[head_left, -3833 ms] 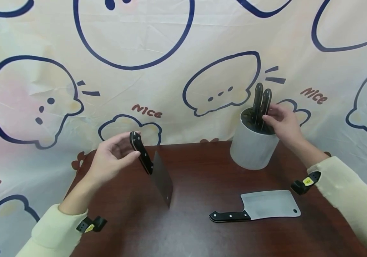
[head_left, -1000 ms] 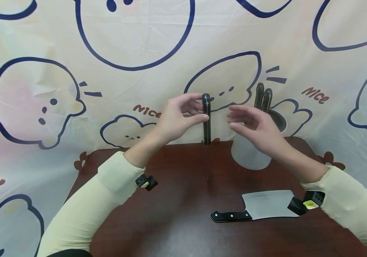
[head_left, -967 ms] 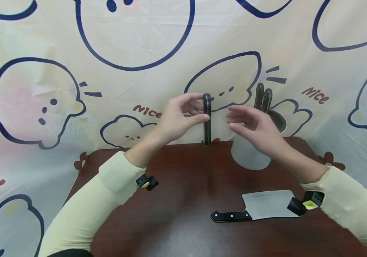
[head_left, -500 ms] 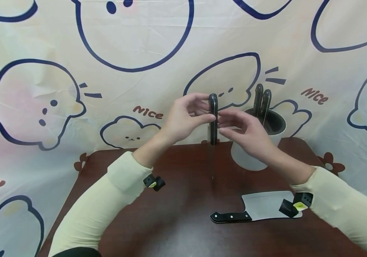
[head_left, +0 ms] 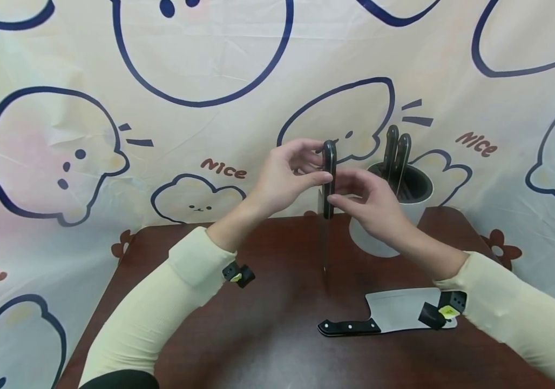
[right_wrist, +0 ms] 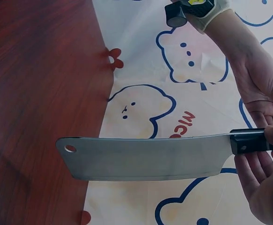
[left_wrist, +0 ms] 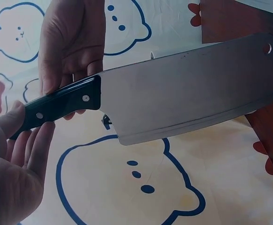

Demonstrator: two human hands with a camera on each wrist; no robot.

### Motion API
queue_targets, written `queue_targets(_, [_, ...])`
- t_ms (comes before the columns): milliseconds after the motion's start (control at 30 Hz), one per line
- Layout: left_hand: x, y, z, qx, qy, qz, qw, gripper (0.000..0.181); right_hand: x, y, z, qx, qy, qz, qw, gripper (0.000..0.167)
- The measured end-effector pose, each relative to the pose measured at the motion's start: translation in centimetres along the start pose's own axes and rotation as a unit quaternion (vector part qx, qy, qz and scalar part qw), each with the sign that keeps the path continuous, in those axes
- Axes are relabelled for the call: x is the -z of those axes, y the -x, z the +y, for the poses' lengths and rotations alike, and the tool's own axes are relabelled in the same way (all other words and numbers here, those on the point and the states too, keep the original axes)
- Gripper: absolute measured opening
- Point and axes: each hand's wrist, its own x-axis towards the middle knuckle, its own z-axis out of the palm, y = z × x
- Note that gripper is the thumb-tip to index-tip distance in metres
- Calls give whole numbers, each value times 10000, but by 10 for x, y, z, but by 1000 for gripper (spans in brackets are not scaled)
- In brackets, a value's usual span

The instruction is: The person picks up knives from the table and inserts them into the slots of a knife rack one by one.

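Note:
A cleaver (head_left: pixel 329 156) with a riveted black handle hangs upright above the table, its edge-on blade pointing down in the head view. My left hand (head_left: pixel 284 175) pinches the upper handle between thumb and fingers. From the other side, my right hand (head_left: pixel 374 200) grips the same handle lower down, near the blade. Both wrist views show the broad cleaver blade (left_wrist: pixel 188 89) with a hole at its far corner. Just behind my right hand stands a white round knife holder (head_left: pixel 372 240), partly hidden by that hand, with two black-handled knives (head_left: pixel 391 148) in it.
A second cleaver (head_left: pixel 401 310) lies flat on the dark wooden table (head_left: pixel 258 329), handle to the left, below my right wrist and partly covered by the wrist camera. A patterned cloth (head_left: pixel 200 135) hangs behind the table's back edge.
My left hand has carried the cleaver rightward from the table's left side. My right hand has left the knives in the holder, moved left and taken hold of the cleaver's handle.

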Motion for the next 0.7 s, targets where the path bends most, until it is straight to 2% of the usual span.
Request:
queue_targets(400, [1, 0, -1, -53, 71, -48, 9999, 50, 1, -3, 0, 84, -82, 110, 9999, 40])
queue_targets(700, [12, 12, -8, -142, 32, 3, 9999, 38, 13, 0, -2, 23, 291, 206, 9994, 42])
